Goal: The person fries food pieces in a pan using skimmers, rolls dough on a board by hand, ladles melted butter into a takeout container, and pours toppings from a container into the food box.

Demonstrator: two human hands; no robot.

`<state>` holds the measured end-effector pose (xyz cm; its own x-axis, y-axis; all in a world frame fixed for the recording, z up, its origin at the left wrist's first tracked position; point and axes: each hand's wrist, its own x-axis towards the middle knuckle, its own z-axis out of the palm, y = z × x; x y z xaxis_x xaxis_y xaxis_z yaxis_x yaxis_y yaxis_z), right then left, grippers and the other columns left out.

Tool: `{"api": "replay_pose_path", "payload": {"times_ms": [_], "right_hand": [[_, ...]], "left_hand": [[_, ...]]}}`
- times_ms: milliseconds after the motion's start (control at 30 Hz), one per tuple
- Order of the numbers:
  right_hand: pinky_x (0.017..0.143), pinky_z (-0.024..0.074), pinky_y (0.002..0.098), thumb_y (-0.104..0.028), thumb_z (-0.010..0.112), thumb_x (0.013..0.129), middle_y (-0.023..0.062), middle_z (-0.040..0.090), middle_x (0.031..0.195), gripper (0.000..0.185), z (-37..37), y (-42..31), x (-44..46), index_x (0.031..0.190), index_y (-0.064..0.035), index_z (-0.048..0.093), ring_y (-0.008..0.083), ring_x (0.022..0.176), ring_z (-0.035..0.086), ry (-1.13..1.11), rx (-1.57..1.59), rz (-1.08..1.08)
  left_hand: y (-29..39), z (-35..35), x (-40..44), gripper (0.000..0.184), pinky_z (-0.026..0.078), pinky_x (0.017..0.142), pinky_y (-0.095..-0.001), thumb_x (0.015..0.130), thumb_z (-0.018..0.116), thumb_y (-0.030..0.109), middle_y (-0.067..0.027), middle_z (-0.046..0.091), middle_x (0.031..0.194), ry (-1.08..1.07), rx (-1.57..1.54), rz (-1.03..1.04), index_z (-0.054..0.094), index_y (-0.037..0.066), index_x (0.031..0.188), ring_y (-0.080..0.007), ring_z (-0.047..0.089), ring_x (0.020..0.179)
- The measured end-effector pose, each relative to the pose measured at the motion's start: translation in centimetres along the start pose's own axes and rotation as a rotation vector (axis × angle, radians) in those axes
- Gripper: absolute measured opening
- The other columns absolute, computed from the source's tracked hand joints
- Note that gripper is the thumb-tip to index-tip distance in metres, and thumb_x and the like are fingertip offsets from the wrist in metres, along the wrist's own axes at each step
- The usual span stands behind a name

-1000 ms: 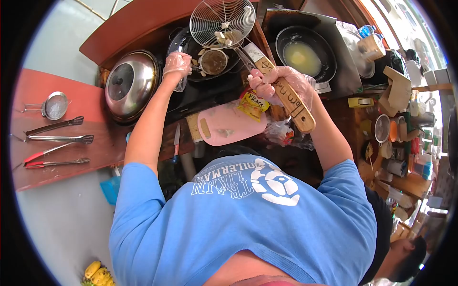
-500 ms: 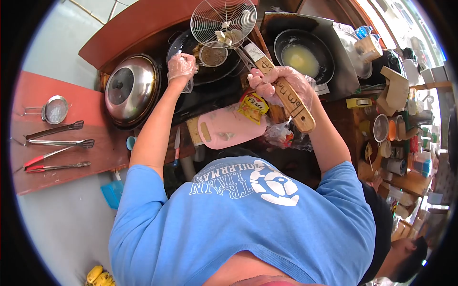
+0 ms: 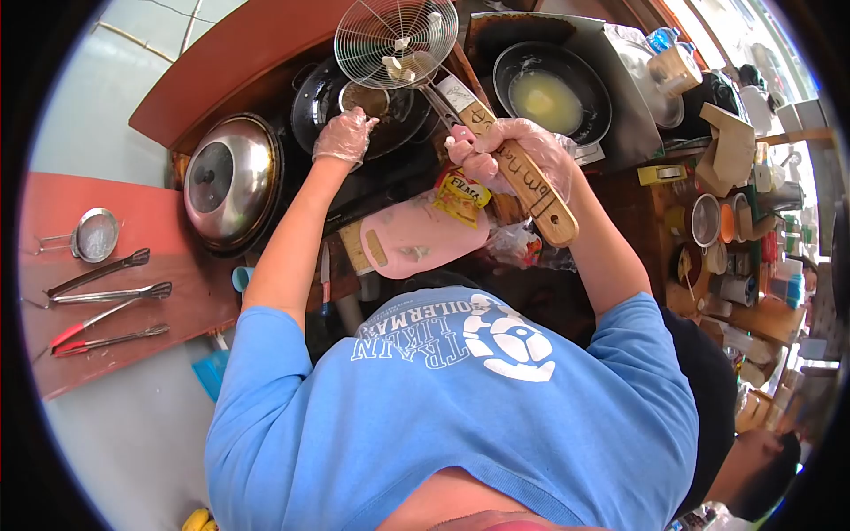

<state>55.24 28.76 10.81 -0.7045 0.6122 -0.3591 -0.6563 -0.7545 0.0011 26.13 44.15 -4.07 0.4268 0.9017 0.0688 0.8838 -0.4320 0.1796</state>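
My left hand [image 3: 345, 137], in a clear plastic glove, is closed at the near rim of a dark wok [image 3: 312, 111]. It appears to grip a small round strainer [image 3: 365, 100] that sits over the wok; its handle is hidden by the fingers. My right hand [image 3: 536, 152], gloved too, wraps round the wooden handle of a wire skimmer [image 3: 396, 44]. The skimmer's mesh basket is above the wok and holds several pale pieces. Dark writing marks its handle. Below the right hand, a yellow packet [image 3: 460, 196] lies on a pink cutting board [image 3: 425, 237].
A second pan [image 3: 551, 99] with yellowish liquid stands at right. A domed metal lid [image 3: 228, 177] is at left. Tongs [image 3: 111, 294] and another strainer [image 3: 95, 235] lie on the red counter [image 3: 53, 199]. A knife [image 3: 325, 270] is near the board. Another person [image 3: 753, 469] is at lower right.
My left hand has shifted right relative to the wok, and the small strainer has moved left, nearer the hand. My right hand still holds the skimmer. The whole view has shifted slightly.
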Motion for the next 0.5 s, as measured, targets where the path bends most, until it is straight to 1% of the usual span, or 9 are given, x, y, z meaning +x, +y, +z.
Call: {"api": "replay_pose_path", "payload": {"times_ms": [100, 167, 233, 267, 300, 367, 400, 433, 500], "right_hand": [[0.060, 0.0518, 0.0270, 0.013, 0.047, 0.083, 0.0169, 0.049, 0.104, 0.031, -0.2, -0.2, 0.1, 0.110, -0.0013, 0.039, 0.0187, 0.070, 0.052, 0.003, 0.004, 0.004], [0.060, 0.0509, 0.0265, 0.013, 0.047, 0.083, 0.0168, 0.049, 0.104, 0.030, -0.1, -0.2, 0.1, 0.108, -0.0016, 0.040, 0.0182, 0.070, 0.052, -0.001, -0.019, 0.009], [0.060, 0.0508, 0.0261, 0.013, 0.047, 0.083, 0.0164, 0.050, 0.104, 0.028, 0.0, -0.1, 0.2, 0.107, -0.0016, 0.041, 0.0173, 0.069, 0.052, 0.002, -0.023, -0.002], [0.060, 0.0508, 0.0262, 0.013, 0.047, 0.083, 0.0162, 0.049, 0.104, 0.028, 0.0, -0.1, 0.2, 0.106, -0.0016, 0.041, 0.0168, 0.070, 0.052, 0.020, -0.007, -0.009], [0.059, 0.0508, 0.0263, 0.014, 0.047, 0.083, 0.0159, 0.049, 0.104, 0.028, 0.0, -0.1, 0.2, 0.106, -0.0016, 0.041, 0.0164, 0.070, 0.053, 0.038, 0.009, -0.015], [0.060, 0.0507, 0.0262, 0.014, 0.048, 0.084, 0.0156, 0.049, 0.103, 0.028, 0.0, -0.1, 0.2, 0.107, -0.0018, 0.041, 0.0160, 0.071, 0.052, 0.027, -0.001, -0.011], [0.060, 0.0506, 0.0260, 0.014, 0.047, 0.084, 0.0153, 0.049, 0.102, 0.029, 0.0, -0.1, 0.2, 0.107, -0.0017, 0.041, 0.0161, 0.070, 0.052, 0.032, 0.019, -0.011], [0.060, 0.0504, 0.0259, 0.014, 0.047, 0.084, 0.0150, 0.049, 0.102, 0.029, 0.1, -0.1, 0.3, 0.108, -0.0016, 0.041, 0.0163, 0.070, 0.052, 0.036, 0.037, -0.009], [0.061, 0.0502, 0.0256, 0.013, 0.048, 0.083, 0.0149, 0.049, 0.101, 0.030, 0.2, -0.1, 0.3, 0.108, -0.0014, 0.041, 0.0165, 0.070, 0.051, 0.040, 0.014, -0.011]], "left_hand": [[-0.1, -0.2, 0.5, 0.042, 0.055, 0.077, -0.0542, 0.097, 0.058, 0.044, -0.0259, 0.069, 0.088, -0.010, -0.038, 0.024, 0.062, 0.001, 0.097, -0.0450, 0.068, 0.089], [0.1, -0.2, 0.0, 0.042, 0.054, 0.080, -0.0534, 0.097, 0.058, 0.043, -0.0265, 0.069, 0.088, -0.009, -0.089, 0.003, 0.063, 0.001, 0.095, -0.0451, 0.067, 0.090], [0.1, -0.1, -0.3, 0.041, 0.053, 0.080, -0.0522, 0.097, 0.060, 0.043, -0.0270, 0.069, 0.089, 0.037, -0.242, 0.040, 0.065, 0.002, 0.093, -0.0449, 0.066, 0.091], [0.3, -0.2, -0.5, 0.039, 0.053, 0.075, -0.0502, 0.096, 0.063, 0.041, -0.0260, 0.068, 0.085, 0.084, -0.313, 0.040, 0.067, 0.003, 0.091, -0.0439, 0.067, 0.085], [0.5, -0.4, -0.8, 0.039, 0.053, 0.075, -0.0502, 0.096, 0.063, 0.041, -0.0260, 0.068, 0.085, 0.083, -0.315, 0.042, 0.067, 0.003, 0.091, -0.0439, 0.067, 0.085], [0.5, -0.8, -1.2, 0.037, 0.052, 0.071, -0.0497, 0.094, 0.067, 0.040, -0.0243, 0.068, 0.078, 0.098, -0.463, -0.063, 0.067, 0.004, 0.090, -0.0450, 0.065, 0.079], [0.0, -0.1, -1.1, 0.037, 0.052, 0.065, -0.0442, 0.093, 0.069, 0.039, -0.0183, 0.068, 0.070, 0.153, -0.515, -0.073, 0.067, 0.003, 0.088, -0.0370, 0.067, 0.069], [-0.4, 0.2, -1.1, 0.037, 0.052, 0.065, -0.0442, 0.093, 0.069, 0.039, -0.0183, 0.068, 0.070, 0.156, -0.514, -0.075, 0.067, 0.003, 0.088, -0.0370, 0.067, 0.069], [-0.1, -1.1, -1.6, 0.040, 0.051, 0.061, -0.0364, 0.093, 0.069, 0.041, -0.0121, 0.066, 0.065, 0.099, -0.771, -0.175, 0.067, 0.001, 0.088, -0.0246, 0.068, 0.062]]}}
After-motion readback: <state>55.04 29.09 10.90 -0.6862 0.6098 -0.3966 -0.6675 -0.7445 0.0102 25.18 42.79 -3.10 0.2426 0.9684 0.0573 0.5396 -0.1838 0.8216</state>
